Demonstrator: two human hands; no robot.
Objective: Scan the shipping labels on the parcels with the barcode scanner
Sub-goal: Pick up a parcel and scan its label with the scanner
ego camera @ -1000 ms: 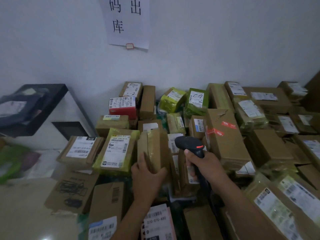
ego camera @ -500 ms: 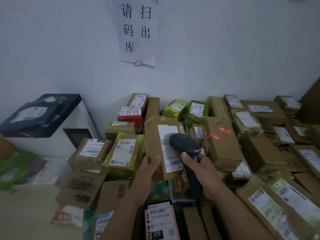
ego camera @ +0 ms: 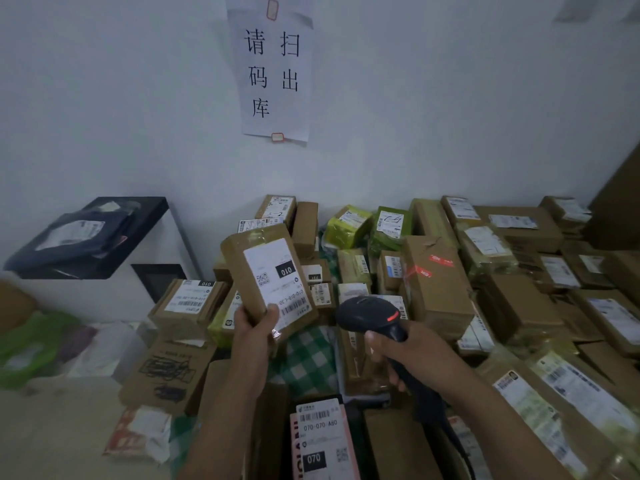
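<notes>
My left hand grips the lower end of a brown cardboard parcel and holds it up, tilted left, above the pile. Its white shipping label with a barcode and a black "010" tag faces me. My right hand grips the handle of a black barcode scanner. The scanner's head sits just right of and below the label, with a red light lit on its top. A cable runs down from the handle.
Many labelled cardboard parcels and green-wrapped ones crowd the surface right up to the wall. A pink parcel marked "070" lies near me. A white cabinet with dark bags on top stands left. A paper sign hangs on the wall.
My left hand lifted the parcel out of the pile and turned its label toward me. The scanner moved off the label to the right and lower. The view tilted upward.
</notes>
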